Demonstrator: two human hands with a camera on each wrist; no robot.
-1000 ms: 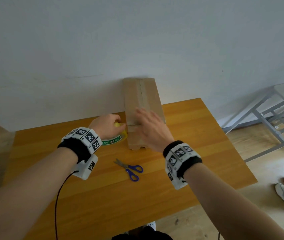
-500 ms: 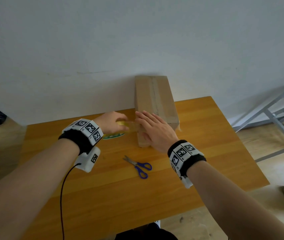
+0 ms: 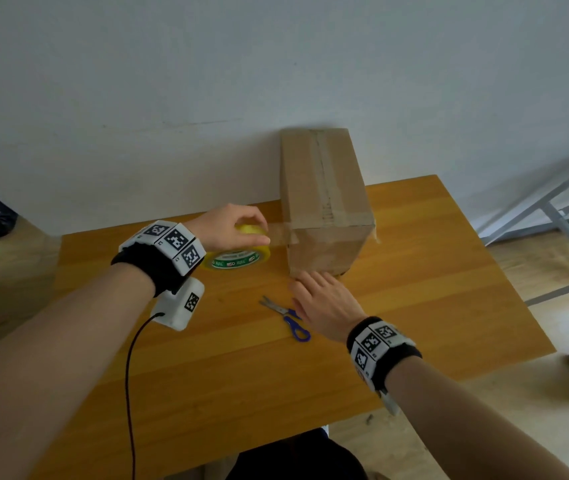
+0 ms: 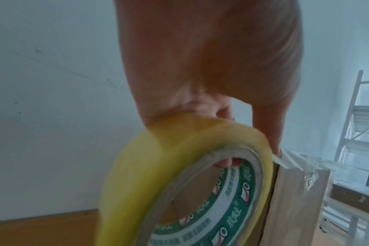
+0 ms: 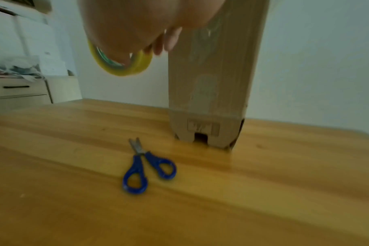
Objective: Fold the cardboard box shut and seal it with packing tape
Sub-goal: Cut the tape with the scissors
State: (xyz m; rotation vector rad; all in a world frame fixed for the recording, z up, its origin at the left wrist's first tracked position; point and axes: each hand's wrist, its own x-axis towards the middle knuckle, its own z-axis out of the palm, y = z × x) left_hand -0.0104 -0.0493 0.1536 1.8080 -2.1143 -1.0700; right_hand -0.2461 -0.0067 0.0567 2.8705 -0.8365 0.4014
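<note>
**Tape stretched from roll to box, scissors lying by the free hand**

A tall, narrow cardboard box point(image 3: 324, 209) of plain brown corrugated board stands on a smooth, honey-coloured wooden table point(image 3: 432, 306), its far side close against a pale wall. A strip of clear glossy tape already runs down the middle of its top face, and another band wraps across the near top edge.

The left hand point(image 3: 231, 226) holds a roll of packing tape point(image 3: 238, 258). The roll is a thick ring of yellowish translucent tape wound on a cardboard core printed green and white. The fingers are curled over the top of the ring, and in the left wrist view one fingertip hooks inside the core while the thumb point(image 4: 270, 133) presses the outer edge. From just beyond those fingertips a flat, shiny stretch of tape point(image 3: 277, 233) spans the short gap to the left side of the box, where it is stuck near the upper corner; the film shows fine wrinkles there.

The right hand point(image 3: 328, 303) is held flat over the table, palm down, fingers straight and close together, holding nothing. Its fingertips reach to the foot of the near face of the box. Whether they touch the cardboard cannot be told.

Just left of those fingers, a small pair of scissors point(image 5: 144, 168) lies flat on the wood, with short grey metal blades closed and pointing toward the box, and rounded blue plastic loop handles
</note>
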